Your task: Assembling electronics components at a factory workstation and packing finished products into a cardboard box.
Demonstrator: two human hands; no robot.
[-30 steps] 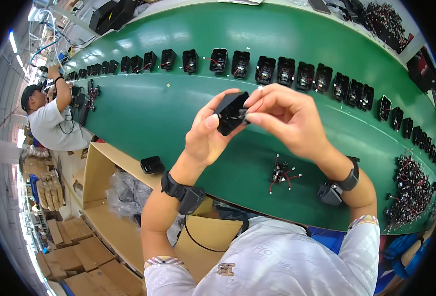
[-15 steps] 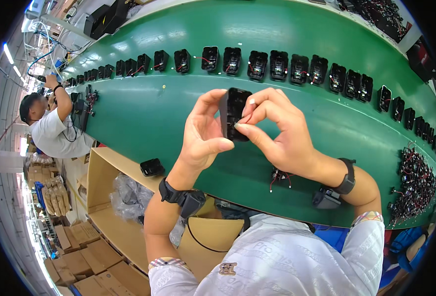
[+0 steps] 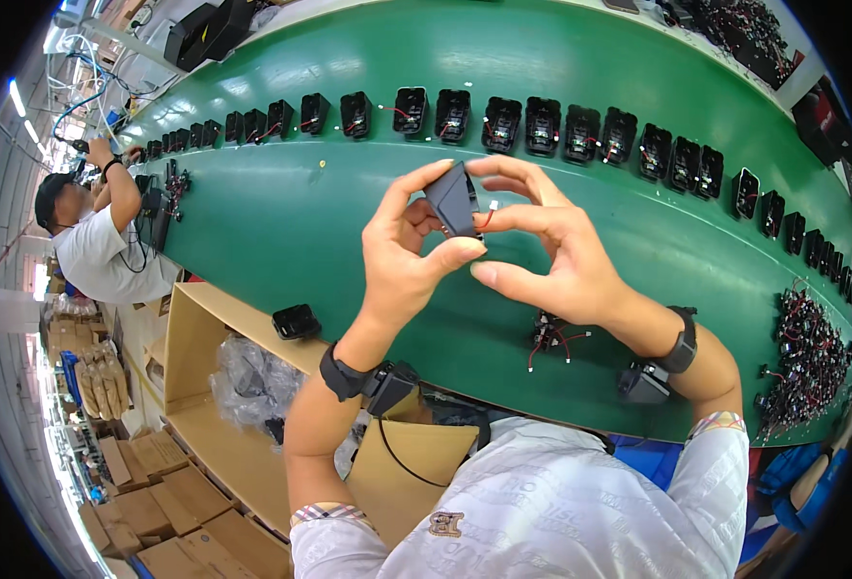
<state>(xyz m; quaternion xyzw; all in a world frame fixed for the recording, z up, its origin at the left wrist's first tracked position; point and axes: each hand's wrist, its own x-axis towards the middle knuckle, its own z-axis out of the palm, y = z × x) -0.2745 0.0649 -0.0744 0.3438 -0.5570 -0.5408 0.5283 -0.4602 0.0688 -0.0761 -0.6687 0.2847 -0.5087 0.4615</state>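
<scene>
Over the green table, my left hand (image 3: 402, 236) grips a black plastic housing (image 3: 453, 201) between thumb and fingers, its smooth sloped side turned up. My right hand (image 3: 566, 246) is curled around the housing's right side, with fingertips at its upper edge and flank; the right thumb rests just below. A short red wire with a white connector (image 3: 493, 206) sticks out of the housing by my right index finger. Beneath my right hand, a small bunch of wired parts (image 3: 548, 333) lies on the table.
A long row of open black housings (image 3: 543, 125) with red wires crosses the green table (image 3: 281, 207). A heap of wired parts (image 3: 804, 352) lies at the right. One housing (image 3: 296, 322) sits on the rim of a cardboard box (image 3: 190, 338). A co-worker (image 3: 108, 232) works at the far left.
The housing has turned from its open, inner face to its sloped outer side. My right hand has gone from pinching the red wire to spreading around the housing.
</scene>
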